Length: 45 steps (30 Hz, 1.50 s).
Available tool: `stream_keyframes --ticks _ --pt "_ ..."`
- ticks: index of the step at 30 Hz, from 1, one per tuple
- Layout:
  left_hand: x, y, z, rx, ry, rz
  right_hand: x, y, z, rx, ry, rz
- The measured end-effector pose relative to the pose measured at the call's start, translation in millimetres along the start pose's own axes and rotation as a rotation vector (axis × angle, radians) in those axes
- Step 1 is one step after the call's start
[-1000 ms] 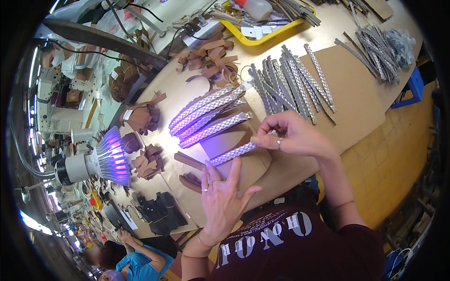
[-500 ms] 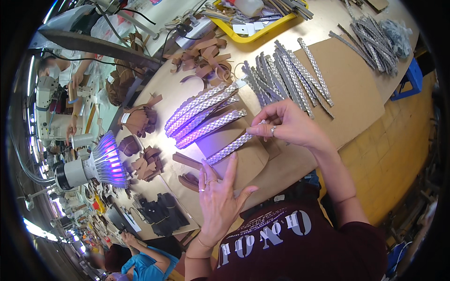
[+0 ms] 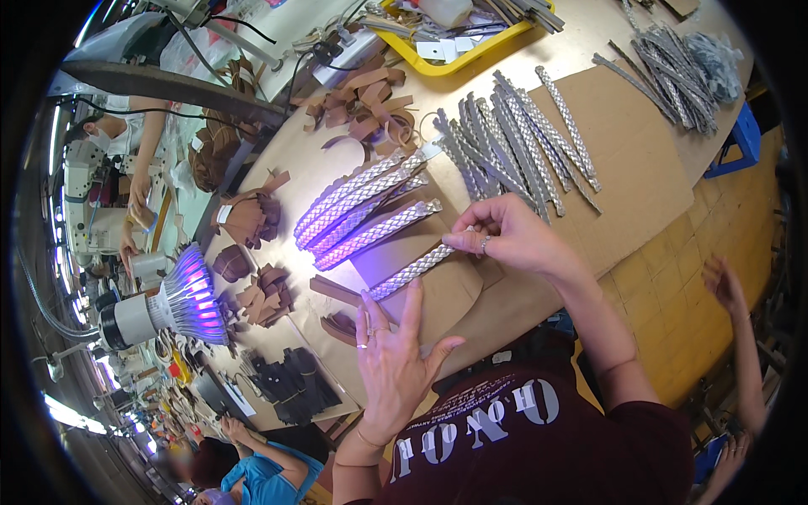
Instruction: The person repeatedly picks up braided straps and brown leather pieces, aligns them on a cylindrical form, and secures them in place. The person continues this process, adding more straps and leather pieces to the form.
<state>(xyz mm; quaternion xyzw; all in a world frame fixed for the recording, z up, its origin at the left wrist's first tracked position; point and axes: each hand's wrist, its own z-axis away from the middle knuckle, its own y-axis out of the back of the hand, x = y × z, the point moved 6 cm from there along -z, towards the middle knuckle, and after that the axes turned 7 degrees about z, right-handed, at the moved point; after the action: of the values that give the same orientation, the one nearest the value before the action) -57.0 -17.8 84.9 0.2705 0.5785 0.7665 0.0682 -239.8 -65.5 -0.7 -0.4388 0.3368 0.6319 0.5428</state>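
My right hand [image 3: 513,240] pinches one end of a silver braided strap [image 3: 414,271] that lies slanted on a sheet of brown cardboard [image 3: 454,290]. My left hand [image 3: 394,362] hovers flat with fingers spread just below the strap's lower end, holding nothing. Beyond it, a few more silver braided straps [image 3: 362,206] lie side by side under violet light. A larger fan of grey braided straps [image 3: 518,143] rests further right on another cardboard sheet.
A lamp with a violet glow [image 3: 172,299] hangs at the left. Brown leather pieces [image 3: 362,105] and dark cut parts [image 3: 290,383] litter the table. A yellow tray [image 3: 459,38] sits at the back. Other people's hands [image 3: 724,282] appear at the right and left edges.
My right hand has moved slightly up and left with the strap's end. My left hand has stayed spread below the strap.
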Motion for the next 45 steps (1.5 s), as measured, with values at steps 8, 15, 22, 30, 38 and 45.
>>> stream_keyframes --ticks 8,15,22,30,38,45 --pt "0.1 0.0 0.1 -0.016 -0.001 0.019 9.7 -5.8 -1.3 -0.022 -0.011 -0.011" --pt "0.1 0.3 -0.2 -0.023 0.001 0.009 20.2 -12.5 -4.2 0.024 0.005 -0.057" --pt "-2.8 -1.2 0.5 -0.006 -0.015 0.003 27.2 -17.9 -6.6 -0.028 -0.076 -0.066" --pt "-4.6 -8.9 3.3 0.061 -0.088 -0.088 40.7 -32.3 -1.1 0.007 -0.179 -0.375" --pt "-5.0 -13.5 5.5 0.241 -0.138 -0.077 38.0 -40.2 5.3 0.196 -0.095 -0.330" --pt "-3.1 -13.8 8.0 0.237 -0.095 -0.091 37.7 -34.4 8.5 0.305 -0.110 -0.213"
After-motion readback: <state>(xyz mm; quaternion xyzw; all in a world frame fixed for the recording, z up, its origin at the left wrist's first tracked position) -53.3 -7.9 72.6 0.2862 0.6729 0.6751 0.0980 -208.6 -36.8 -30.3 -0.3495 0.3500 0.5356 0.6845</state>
